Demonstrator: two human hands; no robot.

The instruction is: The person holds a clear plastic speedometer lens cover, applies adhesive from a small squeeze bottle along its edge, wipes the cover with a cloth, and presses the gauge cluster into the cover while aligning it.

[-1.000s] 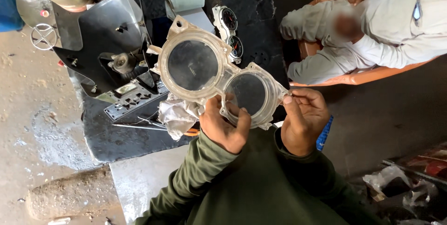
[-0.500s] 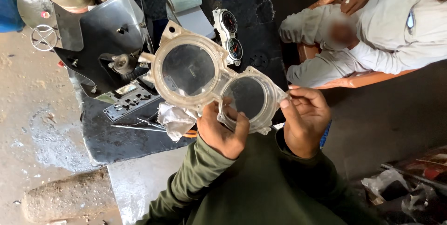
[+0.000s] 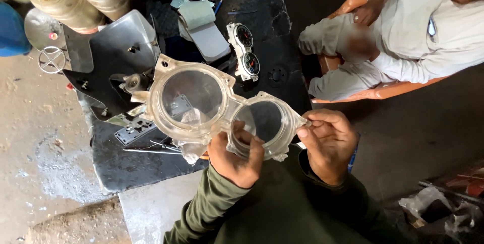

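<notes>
Dark cluttered worktop (image 3: 126, 168) below, both hands, left hand (image 3: 236, 155) and right hand (image 3: 327, 145), grip closed on the clear twin-lens gauge cover (image 3: 222, 110), held up mid-inspection; further turning apparently calls for steady edge support.

Both hands are rising from green-sleeved forearms, held close together before the chest. The left hand (image 3: 236, 155) is curling, thumb pressing upward. The right hand (image 3: 327, 143) is pinching with thumb and bent fingers.
</notes>
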